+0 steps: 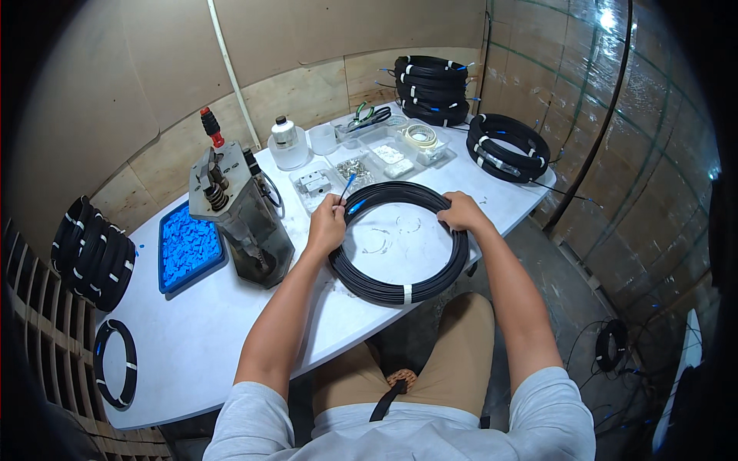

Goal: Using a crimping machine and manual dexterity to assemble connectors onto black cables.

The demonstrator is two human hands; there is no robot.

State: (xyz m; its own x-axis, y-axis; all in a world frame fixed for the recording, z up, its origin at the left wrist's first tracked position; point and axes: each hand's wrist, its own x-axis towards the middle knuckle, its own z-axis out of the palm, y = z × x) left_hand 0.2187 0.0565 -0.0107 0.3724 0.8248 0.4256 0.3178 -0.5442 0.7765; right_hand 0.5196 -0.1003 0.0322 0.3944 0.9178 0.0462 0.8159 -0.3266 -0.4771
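Note:
A coil of black cable (398, 300) lies on the white table in front of me, bound with a white band at its near side. My left hand (328, 224) is closed at the coil's left side, pinching a cable end that sticks up with a blue connector (351, 179). A second blue connector (355, 207) shows just beside those fingers, against the coil. My right hand (463, 211) grips the coil at its upper right, thumb on the inner side. The fingertips of both hands are partly hidden.
Left stands a metal press (246, 223) beside a blue tray (164, 261) of small blue parts. Behind the coil are clear parts boxes (367, 175), a bottle (284, 132) and pliers (358, 115). More cable coils stand at the back (432, 91), right (509, 146) and left (96, 253).

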